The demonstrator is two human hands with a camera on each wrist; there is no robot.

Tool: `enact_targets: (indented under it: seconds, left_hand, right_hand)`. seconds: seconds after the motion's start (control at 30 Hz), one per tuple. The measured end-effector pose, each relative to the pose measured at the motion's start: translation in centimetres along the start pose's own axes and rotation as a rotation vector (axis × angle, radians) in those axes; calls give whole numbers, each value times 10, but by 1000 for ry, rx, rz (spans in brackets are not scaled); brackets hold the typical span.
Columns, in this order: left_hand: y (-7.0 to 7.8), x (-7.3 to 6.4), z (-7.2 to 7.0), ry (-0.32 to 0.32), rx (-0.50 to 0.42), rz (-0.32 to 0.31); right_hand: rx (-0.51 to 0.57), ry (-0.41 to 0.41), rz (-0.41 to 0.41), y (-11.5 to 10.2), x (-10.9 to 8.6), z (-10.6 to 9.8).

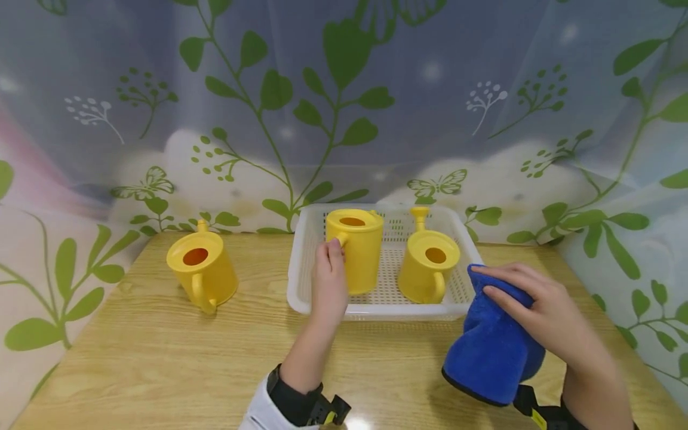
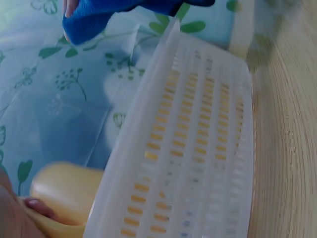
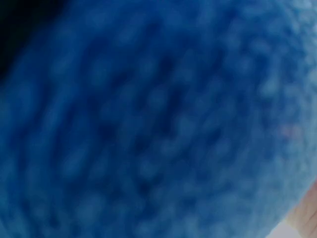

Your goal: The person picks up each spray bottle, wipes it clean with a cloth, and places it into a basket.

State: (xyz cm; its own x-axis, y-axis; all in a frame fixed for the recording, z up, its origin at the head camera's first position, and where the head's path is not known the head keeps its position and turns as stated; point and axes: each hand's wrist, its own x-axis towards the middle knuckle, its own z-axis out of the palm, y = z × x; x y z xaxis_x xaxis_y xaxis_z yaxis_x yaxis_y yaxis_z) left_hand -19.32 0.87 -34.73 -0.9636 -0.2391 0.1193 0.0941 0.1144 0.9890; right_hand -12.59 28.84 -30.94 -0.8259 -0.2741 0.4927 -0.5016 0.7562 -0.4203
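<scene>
My left hand [image 1: 330,280] grips the handle of a yellow watering can [image 1: 361,257], which stands upright over the left part of a white plastic basket [image 1: 376,309]. A second yellow watering can [image 1: 421,272] sits in the basket's right half, its spout toward the back and its handle toward me. At the basket's front right corner, my right hand [image 1: 548,310] holds a blue cloth [image 1: 491,352] that hangs down in folds. In the right wrist view the cloth [image 3: 158,119] fills nearly everything. The left wrist view shows the held can [image 2: 69,191] beyond the basket's rim.
Another yellow watering can [image 1: 206,269] stands on the wooden table [image 1: 177,364] left of the basket, handle toward me. Behind the table hangs a curtain [image 1: 301,119] with a leaf and butterfly print, which also closes in both sides.
</scene>
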Motion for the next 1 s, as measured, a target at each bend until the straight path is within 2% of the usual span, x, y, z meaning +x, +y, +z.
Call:
enact_targets:
  seconds: [0.13,0.27,0.37,0.53,0.8,1.0]
  left_hand:
    - [1,3,10,-133,-17,-100]
    - [0,4,19,-207,-7,-168]
    - [-3,5,26,-222,10,-172]
    - [-9,8,35,-272,95,-186]
    - [-15,11,39,-380,255,-157]
    - [-17,13,42,-443,314,-153]
  right_hand:
    - [-6,0,19,3,-1,-1]
    - [8,-9,33,4,-1,-1]
    - [17,-19,32,4,-1,0]
    - [26,-33,42,5,0,1]
    - [25,-42,58,7,1,1]
    - [20,-61,63,7,1,1]
